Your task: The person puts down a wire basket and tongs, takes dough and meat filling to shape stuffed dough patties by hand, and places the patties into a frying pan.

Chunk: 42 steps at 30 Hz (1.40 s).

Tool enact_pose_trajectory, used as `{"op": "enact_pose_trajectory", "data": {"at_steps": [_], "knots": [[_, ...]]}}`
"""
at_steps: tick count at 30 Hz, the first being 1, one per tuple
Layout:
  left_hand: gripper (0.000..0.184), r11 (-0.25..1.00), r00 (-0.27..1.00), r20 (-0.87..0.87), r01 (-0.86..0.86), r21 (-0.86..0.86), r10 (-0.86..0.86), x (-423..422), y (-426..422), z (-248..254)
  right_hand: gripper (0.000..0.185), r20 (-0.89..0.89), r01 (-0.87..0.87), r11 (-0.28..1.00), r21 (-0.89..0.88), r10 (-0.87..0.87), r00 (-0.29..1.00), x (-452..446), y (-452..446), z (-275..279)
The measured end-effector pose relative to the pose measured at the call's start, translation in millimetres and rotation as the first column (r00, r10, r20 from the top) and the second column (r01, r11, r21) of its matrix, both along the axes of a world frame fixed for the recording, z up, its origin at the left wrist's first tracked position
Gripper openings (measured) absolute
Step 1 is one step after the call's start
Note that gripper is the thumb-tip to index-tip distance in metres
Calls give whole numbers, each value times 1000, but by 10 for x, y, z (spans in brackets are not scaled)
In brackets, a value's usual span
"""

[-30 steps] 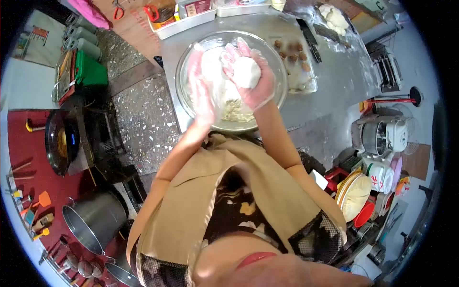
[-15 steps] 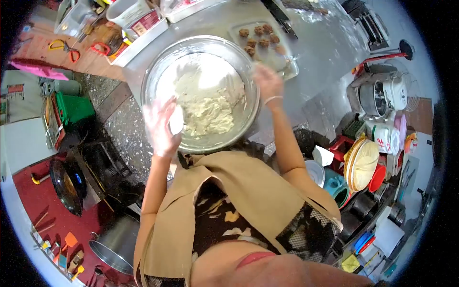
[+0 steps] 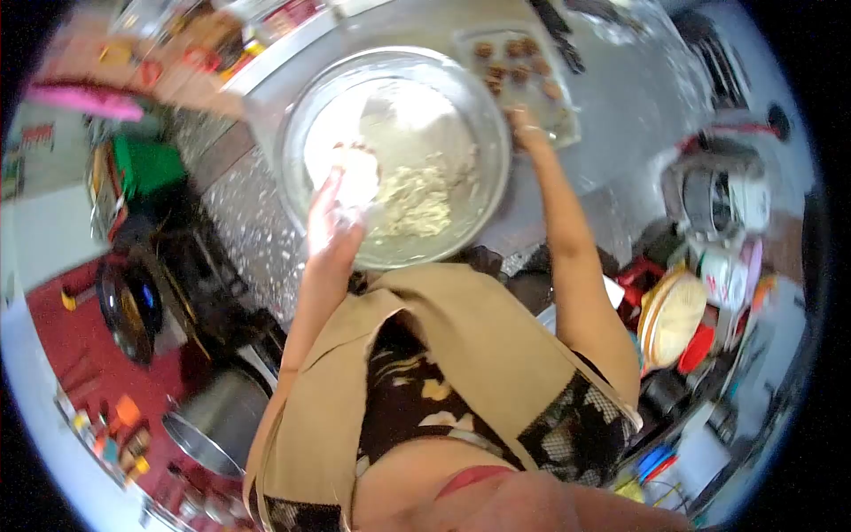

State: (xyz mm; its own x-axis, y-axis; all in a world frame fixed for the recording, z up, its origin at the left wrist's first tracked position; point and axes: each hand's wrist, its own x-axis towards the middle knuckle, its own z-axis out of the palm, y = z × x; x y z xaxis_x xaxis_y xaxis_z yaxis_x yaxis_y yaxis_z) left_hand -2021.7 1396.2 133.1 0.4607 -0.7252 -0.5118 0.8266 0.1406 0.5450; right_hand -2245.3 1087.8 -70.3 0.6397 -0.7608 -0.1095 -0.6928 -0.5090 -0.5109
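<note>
A wide metal bowl (image 3: 496, 168) holds pale, lumpy dough (image 3: 412, 199). Above the bowl's left half, my left hand (image 3: 332, 222) supports a bright white piece (image 3: 356, 177), its fingertips showing at the far edge. Glare hides the surface of that piece, which could be dough. To the right of the bowl, my right hand (image 3: 528, 133) is at the near left part of a clear tray (image 3: 563, 133). Several brown balls of filling (image 3: 519, 66) lie in this tray. Blur hides the right fingers and anything between them.
A stand mixer (image 3: 731, 199) is on the right, above stacked round sieves (image 3: 674, 319) and red containers. Scissors and a white bin (image 3: 284, 40) are at the upper left. On the lower left are a wok (image 3: 128, 306) and a large pot (image 3: 217, 430).
My left hand has moved over the bowl with the white piece, which now faces up. My right hand has shifted from the bowl's right rim to the tray. The whole view has shifted slightly.
</note>
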Motion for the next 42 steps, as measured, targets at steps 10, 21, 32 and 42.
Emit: {"op": "enact_pose_trajectory", "data": {"at_steps": [10,21,32,42], "knots": [[44,985,917,386,-32,-170,97,-61,161,-63,41,768,-283,717,637,-555,321,297,909,2063],[50,879,993,85,-29,-477,79,25,451,149,36,890,-225,960,165,-47,453,1210,2662,2541],[69,953,904,380,-83,-291,195,-233,537,339,42,777,-639,499,585,-571,266,1371,2776,2162],[129,966,-205,950,58,251,-234,161,784,305,36,635,-543,329,773,-387,669,1172,2643,2621]]}}
